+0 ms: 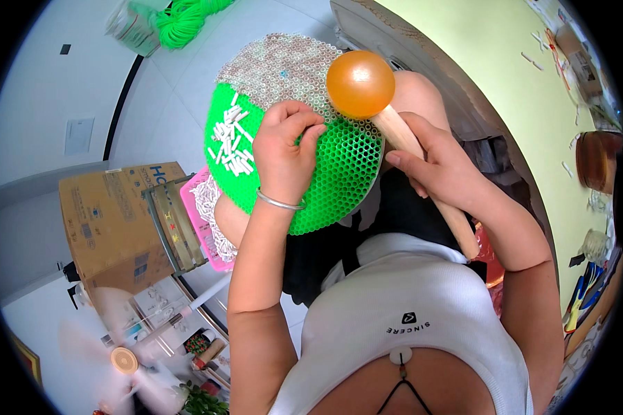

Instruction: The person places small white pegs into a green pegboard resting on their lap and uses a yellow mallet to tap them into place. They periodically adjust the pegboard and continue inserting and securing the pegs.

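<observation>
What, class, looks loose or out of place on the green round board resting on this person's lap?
A heap of small white tubes lies loose and jumbled on the green honeycomb board, pointing every way, while the pale tubes along its far part stand packed in the cells. The left hand rests beside the heap; the right hand grips an orange-headed mallet.

Just one view here, a fisheye cam worn on the person's head, pointing steeply down over the chest and lap. It sits really close: the round green perforated plastic board (pixel 325 173) on the knees fills the centre, with the forearms coming in from 6 o'clock. The white tiled floor (pixel 62 83) curves off toward 10 o'clock, the pale yellow-green wall (pixel 491 62) toward 2 o'clock, and a brown cardboard box (pixel 111 221) sits at 9 o'clock. Edges bend and go black at the rim.
</observation>
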`<action>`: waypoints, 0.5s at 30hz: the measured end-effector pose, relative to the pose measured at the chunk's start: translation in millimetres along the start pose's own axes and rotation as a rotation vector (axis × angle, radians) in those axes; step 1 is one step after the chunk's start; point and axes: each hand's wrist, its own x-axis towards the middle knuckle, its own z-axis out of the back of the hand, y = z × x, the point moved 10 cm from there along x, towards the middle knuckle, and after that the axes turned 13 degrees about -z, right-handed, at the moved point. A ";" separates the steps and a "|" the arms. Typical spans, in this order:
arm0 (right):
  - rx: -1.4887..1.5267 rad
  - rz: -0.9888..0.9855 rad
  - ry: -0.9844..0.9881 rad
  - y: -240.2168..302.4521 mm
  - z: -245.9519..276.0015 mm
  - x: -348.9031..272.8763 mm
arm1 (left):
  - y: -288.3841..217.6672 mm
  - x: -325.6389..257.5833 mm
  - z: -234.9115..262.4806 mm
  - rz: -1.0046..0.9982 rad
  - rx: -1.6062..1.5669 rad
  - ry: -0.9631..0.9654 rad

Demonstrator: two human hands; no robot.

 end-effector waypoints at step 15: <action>-0.012 -0.009 -0.006 -2.3 0.7 0.3 | -10.8 4.5 -25.0 -0.221 0.225 0.221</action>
